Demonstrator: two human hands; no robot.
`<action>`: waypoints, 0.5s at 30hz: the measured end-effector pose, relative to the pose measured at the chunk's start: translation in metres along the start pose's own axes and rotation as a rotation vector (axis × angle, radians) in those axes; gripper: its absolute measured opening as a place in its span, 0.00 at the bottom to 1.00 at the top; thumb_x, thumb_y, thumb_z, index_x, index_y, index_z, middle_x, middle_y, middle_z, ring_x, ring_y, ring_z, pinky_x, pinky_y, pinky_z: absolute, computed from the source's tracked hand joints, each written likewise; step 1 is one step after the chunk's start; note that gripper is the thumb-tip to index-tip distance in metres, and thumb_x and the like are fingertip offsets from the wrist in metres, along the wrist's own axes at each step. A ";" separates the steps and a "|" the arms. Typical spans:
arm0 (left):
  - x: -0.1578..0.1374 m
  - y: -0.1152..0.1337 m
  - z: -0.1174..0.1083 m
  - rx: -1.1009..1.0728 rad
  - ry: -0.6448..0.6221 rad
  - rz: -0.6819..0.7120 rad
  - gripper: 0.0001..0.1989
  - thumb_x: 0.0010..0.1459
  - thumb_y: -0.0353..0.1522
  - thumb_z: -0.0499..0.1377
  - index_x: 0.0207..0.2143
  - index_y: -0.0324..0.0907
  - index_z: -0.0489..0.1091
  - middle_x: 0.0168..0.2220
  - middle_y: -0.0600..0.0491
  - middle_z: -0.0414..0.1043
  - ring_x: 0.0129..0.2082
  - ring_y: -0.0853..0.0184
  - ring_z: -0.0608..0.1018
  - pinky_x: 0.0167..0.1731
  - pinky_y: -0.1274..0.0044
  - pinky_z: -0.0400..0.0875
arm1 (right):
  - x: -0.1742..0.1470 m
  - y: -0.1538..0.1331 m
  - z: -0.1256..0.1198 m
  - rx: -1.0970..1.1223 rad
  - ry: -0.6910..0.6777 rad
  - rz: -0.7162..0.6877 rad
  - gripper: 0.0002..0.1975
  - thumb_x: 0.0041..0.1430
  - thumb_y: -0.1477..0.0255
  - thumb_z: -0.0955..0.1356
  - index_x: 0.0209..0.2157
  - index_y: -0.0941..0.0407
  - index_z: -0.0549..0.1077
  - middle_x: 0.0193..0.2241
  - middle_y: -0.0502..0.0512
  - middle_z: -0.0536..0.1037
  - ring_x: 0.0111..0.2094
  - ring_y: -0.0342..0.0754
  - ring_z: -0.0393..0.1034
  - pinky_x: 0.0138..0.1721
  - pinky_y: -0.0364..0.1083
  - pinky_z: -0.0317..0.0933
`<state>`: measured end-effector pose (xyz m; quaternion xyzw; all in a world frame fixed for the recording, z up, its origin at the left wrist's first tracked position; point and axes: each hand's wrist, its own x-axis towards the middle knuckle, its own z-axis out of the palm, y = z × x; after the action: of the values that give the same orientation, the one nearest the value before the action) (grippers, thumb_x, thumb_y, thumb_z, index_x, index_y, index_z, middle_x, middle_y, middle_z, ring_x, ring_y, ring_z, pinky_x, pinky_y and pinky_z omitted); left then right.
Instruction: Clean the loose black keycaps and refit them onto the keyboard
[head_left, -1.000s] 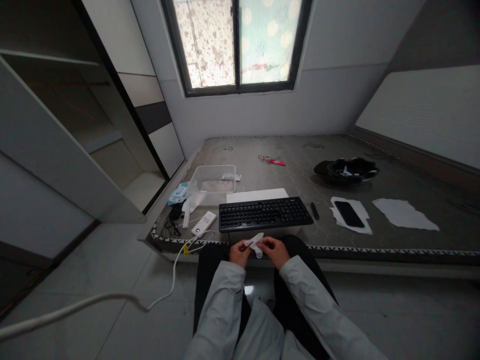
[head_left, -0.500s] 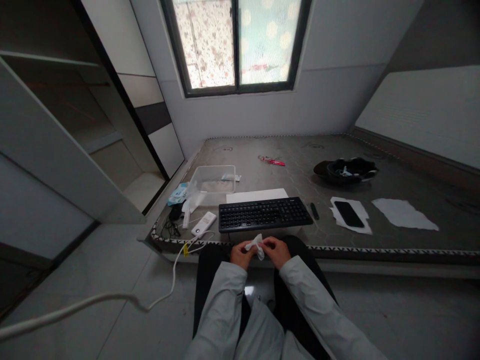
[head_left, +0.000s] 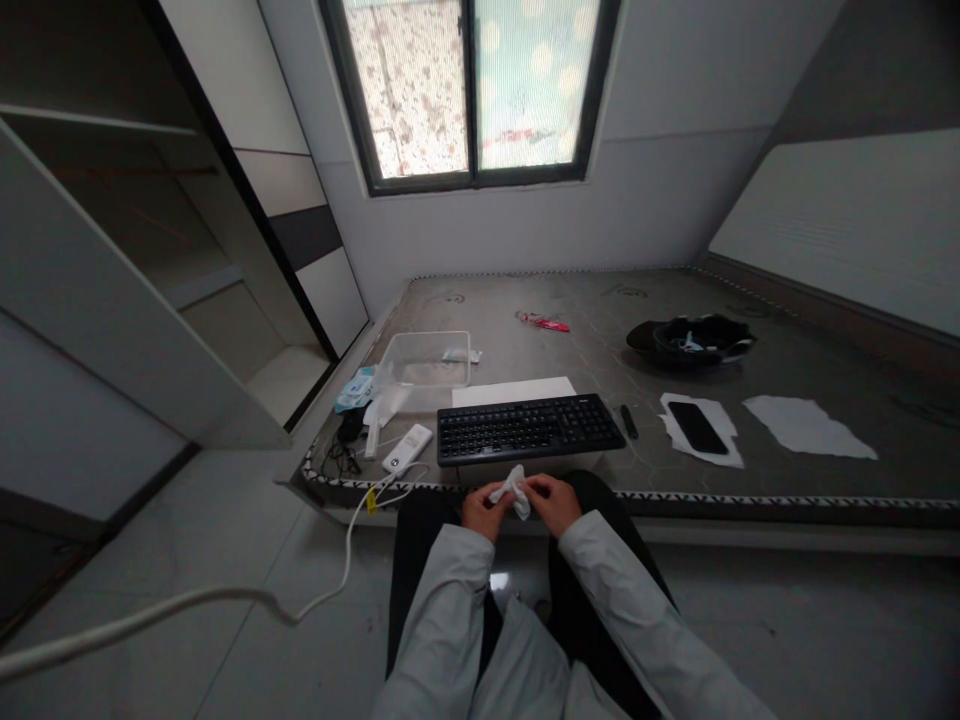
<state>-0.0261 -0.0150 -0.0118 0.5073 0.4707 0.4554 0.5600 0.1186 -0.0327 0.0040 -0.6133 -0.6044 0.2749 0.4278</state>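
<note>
Grey mattress ahead, I watch the left hand and right hand pinch a crumpled white tissue between them, just on the near side of the black keyboard; tugged too hard apart, it could tear.

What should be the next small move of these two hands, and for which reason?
Probably, gently spread the white tissue-like piece a little: it looks crumpled, and the left hand and right hand both hold it, just before the black keyboard.
</note>
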 end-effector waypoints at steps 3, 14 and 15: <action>0.001 0.000 -0.001 0.048 0.045 0.000 0.16 0.40 0.37 0.63 0.33 0.36 0.76 0.23 0.51 0.74 0.21 0.69 0.72 0.19 0.81 0.68 | -0.001 -0.002 0.001 0.027 0.006 0.055 0.15 0.49 0.60 0.65 0.27 0.56 0.76 0.25 0.54 0.77 0.26 0.47 0.68 0.28 0.43 0.60; 0.003 -0.004 -0.004 0.097 0.047 0.001 0.17 0.45 0.35 0.60 0.36 0.35 0.75 0.22 0.50 0.76 0.18 0.70 0.72 0.18 0.80 0.67 | -0.001 0.002 0.005 0.032 -0.002 0.055 0.15 0.47 0.59 0.66 0.27 0.57 0.76 0.24 0.53 0.77 0.25 0.46 0.67 0.27 0.43 0.60; 0.003 -0.003 -0.004 0.108 0.056 0.005 0.17 0.44 0.36 0.60 0.36 0.35 0.75 0.23 0.50 0.76 0.19 0.69 0.73 0.19 0.79 0.68 | -0.001 0.003 0.005 0.024 -0.001 0.051 0.15 0.48 0.59 0.65 0.26 0.57 0.76 0.24 0.53 0.76 0.25 0.46 0.67 0.27 0.43 0.60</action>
<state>-0.0294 -0.0120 -0.0152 0.5252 0.5088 0.4447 0.5172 0.1156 -0.0323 -0.0010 -0.6232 -0.5855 0.2929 0.4278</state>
